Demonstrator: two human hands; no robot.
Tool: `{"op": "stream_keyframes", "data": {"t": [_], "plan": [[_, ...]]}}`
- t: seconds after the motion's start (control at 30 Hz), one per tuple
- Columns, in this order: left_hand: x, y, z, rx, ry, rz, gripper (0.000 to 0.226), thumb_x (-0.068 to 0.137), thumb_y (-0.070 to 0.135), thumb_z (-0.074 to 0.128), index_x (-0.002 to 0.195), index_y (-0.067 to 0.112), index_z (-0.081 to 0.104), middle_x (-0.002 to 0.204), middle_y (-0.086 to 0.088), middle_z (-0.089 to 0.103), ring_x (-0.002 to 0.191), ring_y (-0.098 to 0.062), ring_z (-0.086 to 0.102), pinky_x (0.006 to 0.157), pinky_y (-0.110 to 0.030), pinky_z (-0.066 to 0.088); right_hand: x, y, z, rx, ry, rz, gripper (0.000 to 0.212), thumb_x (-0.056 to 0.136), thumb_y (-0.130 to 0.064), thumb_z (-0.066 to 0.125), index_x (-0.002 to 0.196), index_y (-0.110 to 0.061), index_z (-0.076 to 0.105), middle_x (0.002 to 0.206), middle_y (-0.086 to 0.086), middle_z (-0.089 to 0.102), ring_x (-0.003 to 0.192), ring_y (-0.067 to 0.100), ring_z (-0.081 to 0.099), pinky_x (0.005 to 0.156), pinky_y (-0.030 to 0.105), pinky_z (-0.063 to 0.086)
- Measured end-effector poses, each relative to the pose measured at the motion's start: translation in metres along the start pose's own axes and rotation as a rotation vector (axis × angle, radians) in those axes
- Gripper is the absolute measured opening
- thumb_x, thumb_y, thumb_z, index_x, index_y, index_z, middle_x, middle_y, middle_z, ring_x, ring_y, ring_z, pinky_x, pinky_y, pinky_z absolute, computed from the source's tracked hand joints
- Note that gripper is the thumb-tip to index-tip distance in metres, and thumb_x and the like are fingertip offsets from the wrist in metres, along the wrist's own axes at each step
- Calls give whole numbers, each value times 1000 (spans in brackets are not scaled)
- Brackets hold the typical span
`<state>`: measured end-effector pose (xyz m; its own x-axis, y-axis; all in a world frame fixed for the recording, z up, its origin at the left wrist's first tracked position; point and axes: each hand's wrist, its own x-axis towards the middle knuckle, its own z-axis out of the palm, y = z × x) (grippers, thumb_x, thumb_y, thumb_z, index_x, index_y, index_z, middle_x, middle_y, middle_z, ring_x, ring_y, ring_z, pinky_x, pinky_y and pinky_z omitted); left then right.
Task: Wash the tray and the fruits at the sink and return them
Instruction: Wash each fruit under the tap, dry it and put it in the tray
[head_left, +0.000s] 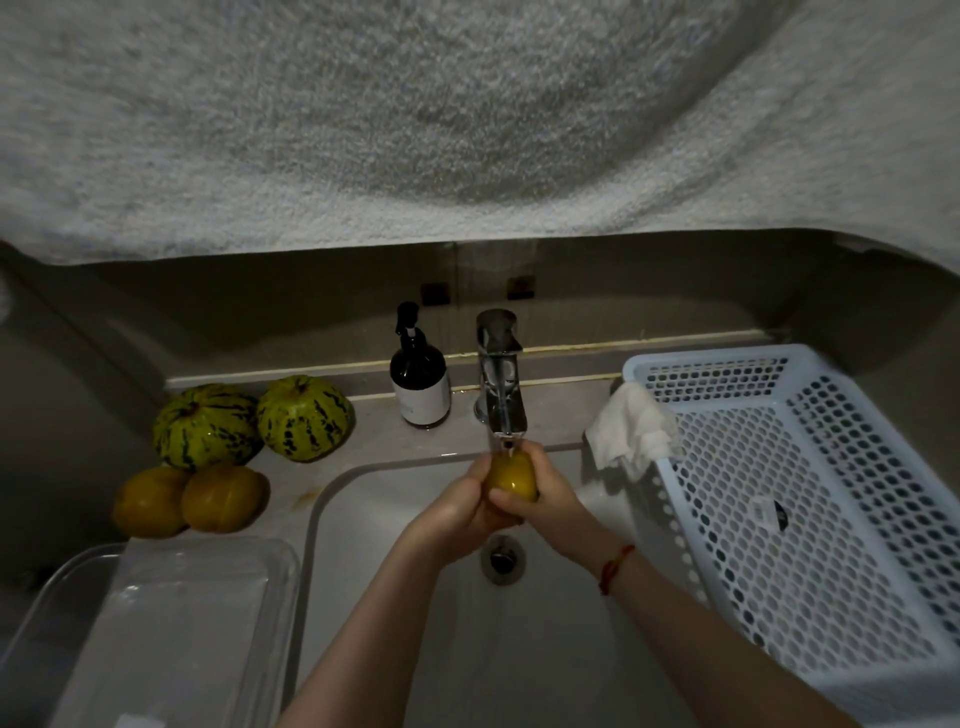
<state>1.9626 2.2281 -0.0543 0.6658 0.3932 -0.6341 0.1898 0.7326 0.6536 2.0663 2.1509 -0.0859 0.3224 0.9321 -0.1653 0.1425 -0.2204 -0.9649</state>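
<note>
Head view. Both hands hold one yellow fruit directly under the spout of the tap, above the sink basin and just behind the drain. The left hand wraps it from the left, fingers curled round the lower side. The right hand wraps it from the right, fingers curled over the top and thumb across the front. Whether water is running cannot be told.

On the countertop at the sink's rear left corner lie two striped green melons, touching each other. Just in front of them lie two orange fruits, also touching, close to the counter's left edge. The clear tray sits at the counter's front left, beside the sink rim.

Hazards, as judgement:
- A wet, smooth fruit may slip from the two-handed grip and drop into the basin, bruising it or striking the drain.
- The round fruits on the counter are unrestrained. A nudge from an elbow could roll them off the left edge or into the sink.
- Splash may reach the soap bottle behind the rim and the crumpled white tissue on the corner of the perforated basket to the right.
- The tray overhangs toward the front and may tip if pressed on its near end.
</note>
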Motion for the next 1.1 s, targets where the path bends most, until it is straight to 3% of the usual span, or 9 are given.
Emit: {"op": "stream_keyframes", "data": {"t": [0.13, 0.27, 0.43, 0.6, 0.77, 0.87, 0.97, 1.03, 1.1], "plan": [[-13, 1, -16, 385, -104, 37, 31, 100, 47, 22, 129, 39, 28, 116, -6, 47, 96, -23, 58, 70, -26, 54, 3, -2, 18, 196, 101, 194, 23, 92, -35, 55, 112, -31, 46, 112, 8, 53, 88, 15, 58, 59, 17, 52], [-10, 2, -21, 764, 36, 200, 40, 96, 49, 35, 134, 40, 25, 122, -8, 35, 93, -21, 48, 71, -24, 46, 16, -15, 26, 206, 209, 451, 39, 98, -50, 33, 103, -16, 50, 82, 7, 54, 59, 14, 58, 35, 15, 39], [-8, -1, -9, 432, 54, 367, 30, 94, 29, 52, 122, 33, 39, 119, -9, 46, 102, -25, 55, 81, -35, 51, 23, -22, 23, 32, 212, 432, 52, 100, -49, 15, 92, -10, 48, 62, 12, 51, 22, 6, 42, 30, 11, 29], [-2, -4, 3, 252, 32, 296, 29, 99, 34, 41, 125, 23, 38, 110, -7, 51, 84, -23, 62, 61, -35, 58, 13, -22, 11, -104, 340, 360, 55, 101, -46, 22, 90, -4, 56, 67, 12, 55, 49, 22, 59, 34, 17, 39], [11, -2, 18, 246, 195, 60, 30, 101, 37, 35, 96, 14, 52, 82, -9, 57, 79, -26, 63, 44, -27, 50, -7, -7, -3, -766, 178, -311, 32, 92, -19, 57, 122, -6, 58, 116, 16, 61, 111, 30, 57, 91, 32, 46], [18, -1, 16, 414, 205, 86, 29, 102, 25, 34, 82, 12, 51, 63, -3, 52, 50, -12, 56, 45, -21, 40, -13, -8, -3, -555, 59, -187, 41, 92, -28, 55, 130, -16, 48, 132, 8, 45, 119, 20, 45, 101, 36, 40], [18, -1, 13, 616, 164, 154, 31, 103, 32, 29, 90, 11, 48, 60, -2, 49, 33, -5, 45, 39, -19, 33, -12, -6, 1, -294, 172, -180, 32, 94, -15, 54, 125, -12, 50, 126, 7, 45, 103, -1, 49, 89, 10, 40], [15, -2, 14, 534, 101, 164, 36, 103, 41, 23, 95, 17, 49, 70, -3, 55, 48, -8, 52, 47, -22, 37, -7, -6, 7, -168, 290, -113, 27, 96, -11, 49, 123, -13, 52, 118, 4, 49, 97, 0, 51, 82, 4, 39], [11, -12, 9, 391, 18, 182, 31, 102, 43, 23, 115, 25, 45, 102, -7, 58, 80, -17, 58, 62, -25, 46, 0, -5, 11, -77, 362, 46, 24, 98, -15, 45, 119, -13, 56, 113, 8, 55, 100, 17, 55, 88, 20, 46]]}}
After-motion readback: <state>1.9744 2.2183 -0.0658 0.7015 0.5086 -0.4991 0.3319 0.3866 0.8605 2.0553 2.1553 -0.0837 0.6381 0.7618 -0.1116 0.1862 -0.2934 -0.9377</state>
